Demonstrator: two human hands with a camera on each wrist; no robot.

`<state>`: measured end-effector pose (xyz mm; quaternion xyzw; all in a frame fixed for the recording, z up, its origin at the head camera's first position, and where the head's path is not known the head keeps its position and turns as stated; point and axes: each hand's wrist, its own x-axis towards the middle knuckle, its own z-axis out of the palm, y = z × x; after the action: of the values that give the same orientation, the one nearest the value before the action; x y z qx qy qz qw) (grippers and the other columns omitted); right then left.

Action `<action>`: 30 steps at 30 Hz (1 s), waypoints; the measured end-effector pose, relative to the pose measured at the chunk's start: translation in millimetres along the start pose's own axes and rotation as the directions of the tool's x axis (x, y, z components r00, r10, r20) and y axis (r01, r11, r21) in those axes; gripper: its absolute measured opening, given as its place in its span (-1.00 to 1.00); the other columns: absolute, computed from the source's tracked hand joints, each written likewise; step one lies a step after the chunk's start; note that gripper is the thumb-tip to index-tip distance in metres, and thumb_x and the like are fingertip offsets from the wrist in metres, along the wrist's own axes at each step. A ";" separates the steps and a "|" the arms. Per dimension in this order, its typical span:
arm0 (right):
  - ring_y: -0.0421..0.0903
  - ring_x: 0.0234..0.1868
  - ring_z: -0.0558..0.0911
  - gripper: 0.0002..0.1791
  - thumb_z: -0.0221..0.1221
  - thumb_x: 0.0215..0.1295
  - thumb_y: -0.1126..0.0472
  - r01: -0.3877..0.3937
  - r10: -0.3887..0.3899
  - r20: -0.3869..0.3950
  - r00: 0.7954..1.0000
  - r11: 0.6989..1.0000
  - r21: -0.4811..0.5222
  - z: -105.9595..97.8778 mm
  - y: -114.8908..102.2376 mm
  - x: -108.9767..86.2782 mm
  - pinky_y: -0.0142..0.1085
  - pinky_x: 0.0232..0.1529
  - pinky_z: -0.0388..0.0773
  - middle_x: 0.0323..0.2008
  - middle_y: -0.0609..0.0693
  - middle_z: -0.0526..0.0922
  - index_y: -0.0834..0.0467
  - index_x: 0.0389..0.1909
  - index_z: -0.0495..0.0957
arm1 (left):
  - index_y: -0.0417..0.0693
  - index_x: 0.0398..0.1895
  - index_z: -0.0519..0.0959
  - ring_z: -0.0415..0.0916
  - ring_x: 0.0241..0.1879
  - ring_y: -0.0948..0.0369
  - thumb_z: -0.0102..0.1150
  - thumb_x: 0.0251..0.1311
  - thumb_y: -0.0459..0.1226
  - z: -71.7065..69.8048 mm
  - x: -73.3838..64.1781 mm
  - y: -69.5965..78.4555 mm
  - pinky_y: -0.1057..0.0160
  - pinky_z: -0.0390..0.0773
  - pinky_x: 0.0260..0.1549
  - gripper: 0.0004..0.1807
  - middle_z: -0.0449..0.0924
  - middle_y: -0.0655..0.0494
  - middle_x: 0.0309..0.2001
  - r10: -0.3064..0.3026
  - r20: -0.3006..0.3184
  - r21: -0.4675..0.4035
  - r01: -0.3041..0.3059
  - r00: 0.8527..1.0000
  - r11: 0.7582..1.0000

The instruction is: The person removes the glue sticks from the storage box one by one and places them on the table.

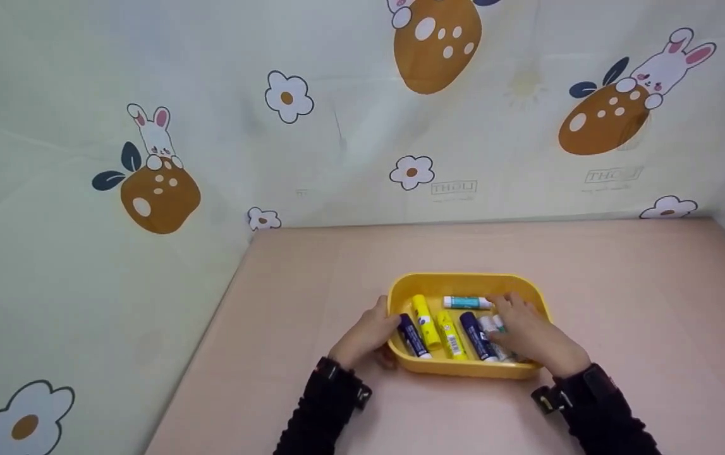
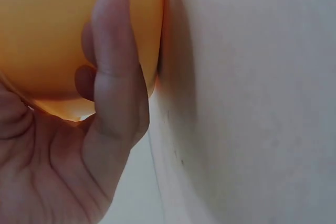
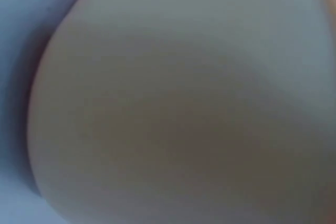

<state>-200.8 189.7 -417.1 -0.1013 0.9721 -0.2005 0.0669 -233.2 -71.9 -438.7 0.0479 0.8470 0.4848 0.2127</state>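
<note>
A yellow plastic tray (image 1: 463,368) sits on the table with several glue sticks in it. Two are yellow, a yellow glue stick (image 1: 425,321) and another yellow glue stick (image 1: 452,335); dark blue glue sticks (image 1: 478,336) lie beside them. At the back is a white-and-teal glue stick (image 1: 467,303). My left hand (image 1: 368,332) grips the tray's left end, its fingers against the outer wall (image 2: 47,35) in the left wrist view. Over the right end reaches my right hand (image 1: 533,332), thumb and fingers apart above whitish glue sticks (image 1: 488,325), partly hiding them. A blurred pale surface fills the right wrist view.
The tray stands on a pinkish table (image 1: 627,303). Behind it and on the left rises a pale cloth wall (image 1: 337,177) printed with rabbits and flowers. Dark sleeves and wrist straps cover both forearms.
</note>
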 end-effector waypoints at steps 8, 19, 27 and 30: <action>0.24 -0.02 0.39 -0.22 0.25 0.15 0.02 -0.001 0.001 0.003 1.000 1.000 -0.009 5.1 3.2 2.2 0.15 0.07 0.41 0.14 0.36 0.25 0.29 0.28 0.16 | -0.10 0.23 0.11 0.54 -0.75 0.07 -0.23 0.36 -0.24 -1.0 0.4 -1.1 0.10 0.58 -0.76 -0.59 0.57 -0.13 -0.49 0.013 0.010 -0.017 -0.013 1.000 1.000; 0.23 0.03 0.35 -0.11 0.26 0.12 -0.02 -0.020 0.019 0.022 1.000 1.000 0.020 5.0 3.8 2.3 0.16 0.09 0.37 0.09 0.43 0.28 0.26 0.34 0.04 | -0.11 0.22 0.12 0.54 -0.74 0.09 -0.23 0.37 -0.23 -0.3 1.2 -1.4 0.12 0.59 -0.74 -0.61 0.55 -0.12 -0.46 0.009 0.001 -0.017 -0.009 1.000 1.000; 0.23 0.03 0.44 -0.14 0.16 0.23 0.01 -0.091 0.082 0.101 0.991 0.992 0.091 4.4 3.8 2.9 0.20 0.13 0.35 0.22 0.58 0.09 0.24 0.39 -0.07 | -0.12 0.22 0.11 0.52 -0.76 0.10 -0.22 0.37 -0.23 -0.2 0.6 -1.1 0.13 0.58 -0.76 -0.60 0.56 -0.12 -0.48 0.011 0.000 -0.003 -0.011 1.000 1.000; 0.17 -0.03 0.47 -0.27 0.08 0.31 0.05 -0.082 0.072 0.113 0.991 0.993 0.083 4.3 4.1 2.9 0.17 0.11 0.38 0.16 0.52 0.23 0.27 0.35 0.00 | -0.12 0.23 0.11 0.52 -0.76 0.11 -0.22 0.36 -0.23 0.1 0.8 -0.4 0.14 0.58 -0.76 -0.59 0.56 -0.11 -0.48 0.006 -0.002 0.003 -0.006 1.000 1.000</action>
<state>-203.6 191.1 -423.0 -0.0717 0.9605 -0.2341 0.1324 -233.8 -71.9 -439.3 0.0506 0.8477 0.4843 0.2104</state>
